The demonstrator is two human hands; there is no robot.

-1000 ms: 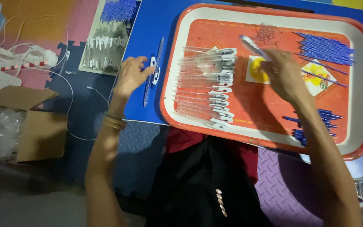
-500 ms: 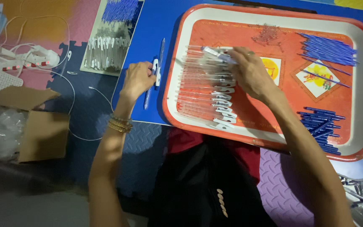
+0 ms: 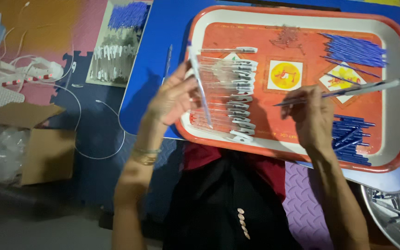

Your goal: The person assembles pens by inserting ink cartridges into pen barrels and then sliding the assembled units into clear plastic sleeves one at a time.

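A clear pen barrel (image 3: pixel 201 85) is held upright between the fingers of the left hand (image 3: pixel 174 99), which is closed around it above the left edge of the orange tray (image 3: pixel 394 92). The barrel's lower tip hangs over the row of clear barrels with white caps (image 3: pixel 237 99) that are laid side by side on the tray's left half. A thin blue refill (image 3: pixel 329 95) and a white-tipped pen part (image 3: pixel 376 86) are pinched in the right hand (image 3: pixel 313 115), whose fingers are curled shut on them; both pieces are pointed up and to the right, over the middle of the tray. A heap of blue refills (image 3: pixel 355 48) is seen in the tray's upper right corner, and a second heap of blue refills (image 3: pixel 350 139) lies just beside the right hand, near the lower right rim. A small pile of springs (image 3: pixel 285 36) is found near the tray's top edge. The tray is carried on a blue desk (image 3: pixel 163 28). A single pen (image 3: pixel 168 60) lies on the desk, left of the tray. On the floor to the left, a cardboard box (image 3: pixel 42 148) and white cables (image 3: pixel 33 69) are seen.
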